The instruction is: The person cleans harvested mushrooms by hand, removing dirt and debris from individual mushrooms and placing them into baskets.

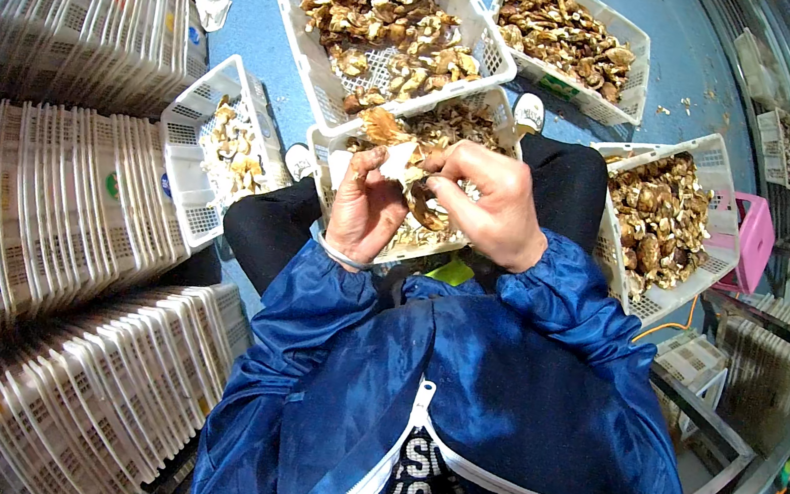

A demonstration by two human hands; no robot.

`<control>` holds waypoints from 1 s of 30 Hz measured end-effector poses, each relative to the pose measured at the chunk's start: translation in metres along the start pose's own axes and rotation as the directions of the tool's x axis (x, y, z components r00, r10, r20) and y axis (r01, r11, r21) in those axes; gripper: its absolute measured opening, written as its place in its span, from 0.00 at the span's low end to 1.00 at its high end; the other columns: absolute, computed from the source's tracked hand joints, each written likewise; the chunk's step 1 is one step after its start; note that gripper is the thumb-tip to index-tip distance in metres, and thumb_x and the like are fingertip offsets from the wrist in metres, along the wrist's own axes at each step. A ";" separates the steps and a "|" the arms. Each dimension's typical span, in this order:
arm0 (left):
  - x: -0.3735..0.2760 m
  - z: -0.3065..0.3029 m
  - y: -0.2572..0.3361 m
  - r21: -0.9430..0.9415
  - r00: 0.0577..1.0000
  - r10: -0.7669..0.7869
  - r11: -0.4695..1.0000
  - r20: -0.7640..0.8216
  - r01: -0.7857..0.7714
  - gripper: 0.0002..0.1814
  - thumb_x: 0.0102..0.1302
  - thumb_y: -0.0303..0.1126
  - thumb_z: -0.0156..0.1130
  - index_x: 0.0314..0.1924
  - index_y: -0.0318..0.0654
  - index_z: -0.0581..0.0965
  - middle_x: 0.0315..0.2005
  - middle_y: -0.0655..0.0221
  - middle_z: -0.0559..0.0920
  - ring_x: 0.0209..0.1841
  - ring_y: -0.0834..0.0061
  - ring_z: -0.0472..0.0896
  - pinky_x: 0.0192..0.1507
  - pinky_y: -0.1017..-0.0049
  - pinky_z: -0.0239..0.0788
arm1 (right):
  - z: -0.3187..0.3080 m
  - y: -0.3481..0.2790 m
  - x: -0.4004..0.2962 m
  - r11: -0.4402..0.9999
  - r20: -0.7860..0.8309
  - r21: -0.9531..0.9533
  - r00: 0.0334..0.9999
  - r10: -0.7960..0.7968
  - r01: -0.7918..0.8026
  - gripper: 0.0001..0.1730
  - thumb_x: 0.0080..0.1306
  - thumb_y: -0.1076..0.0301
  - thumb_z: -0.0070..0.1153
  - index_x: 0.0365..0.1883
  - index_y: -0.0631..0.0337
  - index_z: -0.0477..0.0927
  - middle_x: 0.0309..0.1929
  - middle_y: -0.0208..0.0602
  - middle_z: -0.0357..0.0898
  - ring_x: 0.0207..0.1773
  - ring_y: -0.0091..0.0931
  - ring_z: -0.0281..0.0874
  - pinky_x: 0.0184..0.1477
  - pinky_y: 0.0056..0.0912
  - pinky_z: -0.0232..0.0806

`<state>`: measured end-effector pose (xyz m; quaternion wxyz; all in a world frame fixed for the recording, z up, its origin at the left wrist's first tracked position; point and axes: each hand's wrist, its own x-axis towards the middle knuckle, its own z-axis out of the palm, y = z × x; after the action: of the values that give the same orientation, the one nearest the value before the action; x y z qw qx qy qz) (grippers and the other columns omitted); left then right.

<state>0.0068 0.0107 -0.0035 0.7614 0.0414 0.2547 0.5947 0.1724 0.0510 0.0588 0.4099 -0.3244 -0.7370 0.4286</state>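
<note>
My left hand (367, 217) holds a torn mushroom (398, 162) with pale flesh, above a white plastic crate (325, 180) between my knees. At the mushroom's other side, my right hand (495, 204) pinches it with thumb and fingers. Dark smudges mark my fingertips. Brown and pale mushroom trimmings (458, 123) fill the crate below, partly hidden by my hands. Just beyond it, a larger white crate (295, 43) contains brown mushrooms (384, 3), its near edge against or over the trimmings crate; which of these I cannot tell.
Mushrooms also fill a crate (633, 91) at back right and a tilted-looking crate (719, 255) by my right knee. A left-hand crate (190, 116) holds paler pieces. Nested crates (53, 199) line the left side. A pink plastic stool (751, 244) and orange cord (664, 328) are at right.
</note>
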 end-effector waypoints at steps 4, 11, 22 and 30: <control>0.000 -0.017 0.012 -0.024 0.996 -0.074 0.997 0.051 0.076 0.21 0.61 0.42 0.56 0.52 0.39 0.73 0.49 0.64 0.78 0.53 0.68 0.76 0.56 0.62 0.66 | -0.027 0.032 0.005 0.954 -0.082 0.257 0.980 0.180 -0.154 0.05 0.58 0.78 0.53 0.23 0.67 0.75 0.33 0.34 0.81 0.33 0.15 0.72 0.37 0.19 0.65; 0.000 0.006 0.007 -0.077 1.000 -0.021 0.997 0.023 0.023 0.23 0.64 0.44 0.54 0.54 0.38 0.71 0.51 0.62 0.77 0.54 0.64 0.74 0.59 0.61 0.63 | -0.035 -0.005 0.005 0.956 0.017 -0.293 0.999 -0.030 0.034 0.07 0.52 0.75 0.57 0.21 0.67 0.72 0.36 0.42 0.76 0.40 0.31 0.75 0.41 0.29 0.67; 0.004 0.008 -0.001 -0.141 0.991 -0.081 0.988 -0.106 0.066 0.21 0.66 0.46 0.51 0.51 0.38 0.73 0.45 0.65 0.80 0.49 0.69 0.77 0.53 0.70 0.67 | 0.002 -0.001 0.002 0.878 0.083 -0.292 0.924 -0.372 0.380 0.06 0.51 0.78 0.58 0.21 0.66 0.72 0.35 0.44 0.77 0.36 0.38 0.76 0.37 0.34 0.69; 0.000 0.001 0.007 -0.023 1.000 -0.020 1.000 -0.017 0.020 0.19 0.65 0.40 0.53 0.49 0.34 0.73 0.44 0.63 0.80 0.48 0.67 0.78 0.52 0.68 0.69 | -0.020 0.010 0.005 0.980 0.110 0.159 0.989 0.101 -0.118 0.04 0.57 0.77 0.56 0.24 0.67 0.75 0.34 0.39 0.80 0.37 0.22 0.76 0.40 0.24 0.68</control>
<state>0.0008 0.0128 -0.0005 0.7655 0.0249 0.2547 0.5903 0.1889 0.0668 0.0575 0.3731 -0.3073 -0.6998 0.5260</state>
